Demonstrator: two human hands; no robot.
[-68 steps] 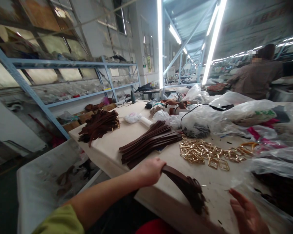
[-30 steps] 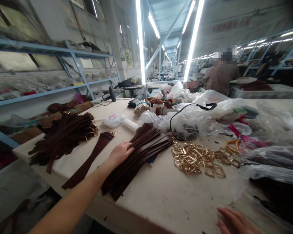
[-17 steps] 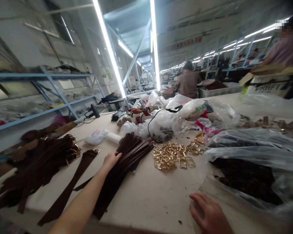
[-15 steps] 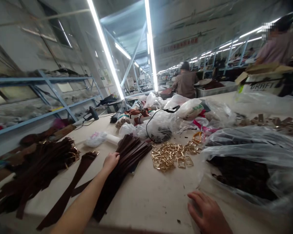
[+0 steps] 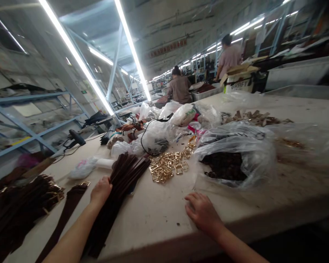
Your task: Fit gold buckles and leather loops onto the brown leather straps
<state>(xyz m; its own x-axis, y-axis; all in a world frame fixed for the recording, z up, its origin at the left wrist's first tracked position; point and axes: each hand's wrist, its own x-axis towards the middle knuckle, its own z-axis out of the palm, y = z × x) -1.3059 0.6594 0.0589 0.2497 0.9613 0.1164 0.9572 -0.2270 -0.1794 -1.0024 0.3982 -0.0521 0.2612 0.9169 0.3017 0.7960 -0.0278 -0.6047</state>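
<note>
My left hand (image 5: 101, 190) lies at the left edge of a fanned stack of dark brown straps (image 5: 113, 197), its fingers curled on the upper part of it. My right hand (image 5: 204, 213) rests on the tabletop near the front edge, fingers loosely bent and holding nothing I can see. Between and beyond the hands is a heap of gold-coloured buckles (image 5: 168, 165). Right of the heap, an open clear plastic bag (image 5: 253, 160) shows small dark pieces inside. A narrower bundle of brown straps with a metal end (image 5: 71, 204) lies left of my left hand.
A large pile of buckled straps (image 5: 24, 208) covers the table's left side. Clear bags (image 5: 156, 137) and a black cord stand behind the buckles. A heat-gun-like tool (image 5: 76, 138) sits back left. Two people (image 5: 179, 87) are beyond the table, near a carton (image 5: 238, 83).
The view has swung to the right, so the table and its contents appear further left. Both hands stay in nearly the same places on the table.
</note>
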